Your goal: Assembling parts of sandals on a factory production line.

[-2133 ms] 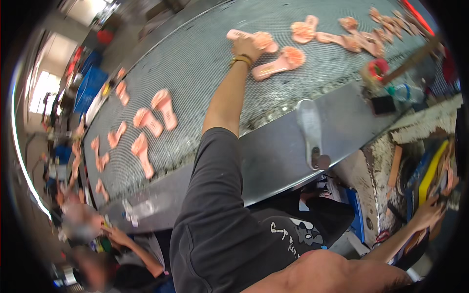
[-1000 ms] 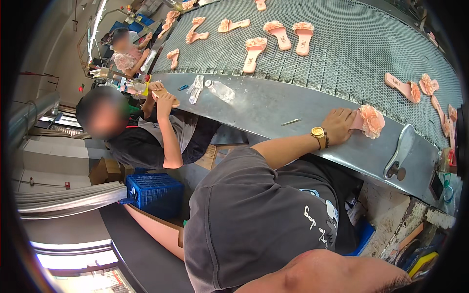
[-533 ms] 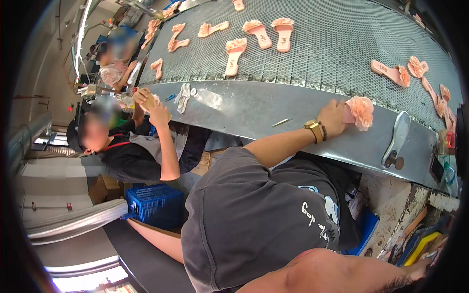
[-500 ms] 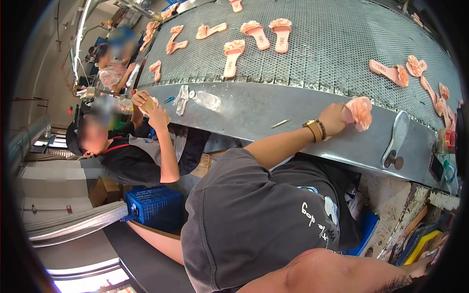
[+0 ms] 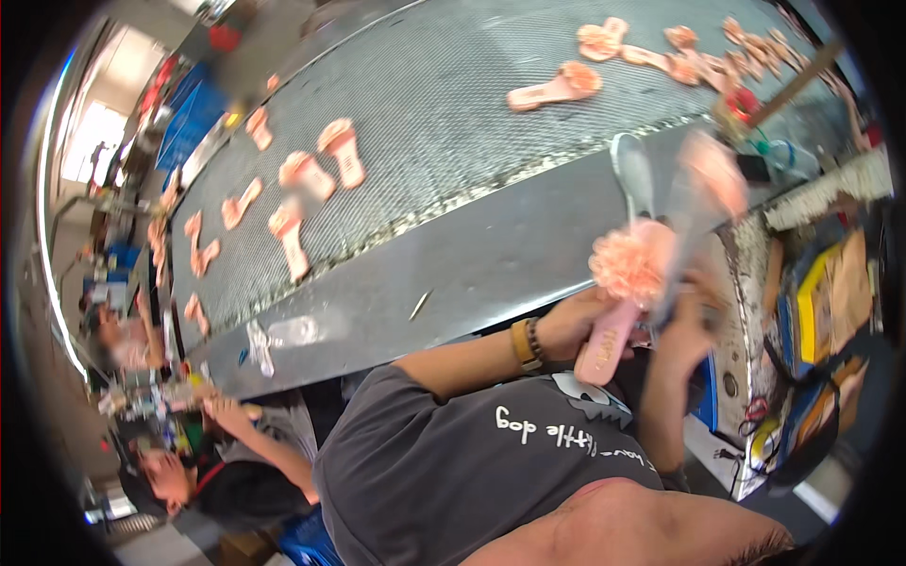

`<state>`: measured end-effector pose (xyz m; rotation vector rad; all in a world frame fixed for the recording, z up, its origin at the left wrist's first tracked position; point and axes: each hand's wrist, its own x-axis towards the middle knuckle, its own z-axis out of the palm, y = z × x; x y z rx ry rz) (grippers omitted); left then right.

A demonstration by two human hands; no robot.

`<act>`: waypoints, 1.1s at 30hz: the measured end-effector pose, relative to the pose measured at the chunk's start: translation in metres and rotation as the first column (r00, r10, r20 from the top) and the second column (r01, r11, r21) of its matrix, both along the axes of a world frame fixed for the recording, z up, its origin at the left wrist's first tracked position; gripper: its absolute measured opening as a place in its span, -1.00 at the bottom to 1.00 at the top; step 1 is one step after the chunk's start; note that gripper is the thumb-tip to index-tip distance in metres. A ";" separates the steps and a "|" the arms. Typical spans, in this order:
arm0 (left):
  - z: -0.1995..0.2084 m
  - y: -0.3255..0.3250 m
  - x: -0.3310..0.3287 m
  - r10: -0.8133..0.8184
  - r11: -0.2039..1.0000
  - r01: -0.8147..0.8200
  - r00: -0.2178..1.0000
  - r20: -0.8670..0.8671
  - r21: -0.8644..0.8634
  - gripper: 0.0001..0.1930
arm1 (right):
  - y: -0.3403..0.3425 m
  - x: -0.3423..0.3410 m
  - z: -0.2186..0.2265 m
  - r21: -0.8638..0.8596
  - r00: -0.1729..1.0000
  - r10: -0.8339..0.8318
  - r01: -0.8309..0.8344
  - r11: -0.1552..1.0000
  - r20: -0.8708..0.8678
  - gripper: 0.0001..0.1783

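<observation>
A yellow and black flat package (image 5: 819, 304) stands at the right edge beside the steel bench, with a tan cardboard piece (image 5: 851, 288) just next to it; a clear plastic wrapper (image 5: 293, 331) lies on the steel ledge (image 5: 472, 255) at the left. Close to the chest, the left hand (image 5: 578, 323) is closed around the heel end of a pink sandal (image 5: 618, 316), which tilts upward and carries a fluffy peach pompom (image 5: 628, 264) at its toe. The right hand (image 5: 694, 325) grips a second pink sandal (image 5: 703, 193), blurred, rising just beside the first. Both are held in front of the ledge, below the mesh belt (image 5: 444, 123), where more pink sandals (image 5: 552, 87) lie spread out.
</observation>
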<state>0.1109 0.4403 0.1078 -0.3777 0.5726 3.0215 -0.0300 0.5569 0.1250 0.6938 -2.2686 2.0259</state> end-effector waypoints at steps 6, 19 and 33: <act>-0.024 -0.084 0.030 0.656 0.753 -0.630 0.738 0.157 -0.191 -0.42 | 0.004 0.055 0.014 -0.112 0.627 0.747 -0.744 0.658 0.224 -0.78; 0.007 0.000 -0.028 0.485 0.747 -0.426 0.874 -0.021 -0.510 -0.40 | 0.014 0.056 -0.014 0.351 0.948 0.313 -0.275 0.895 -0.054 -0.26; 0.027 0.027 -0.039 -0.710 0.129 -0.085 0.687 -0.152 -0.988 -0.58 | 0.154 -0.141 0.062 0.437 0.648 -0.664 0.754 0.491 -0.373 -0.20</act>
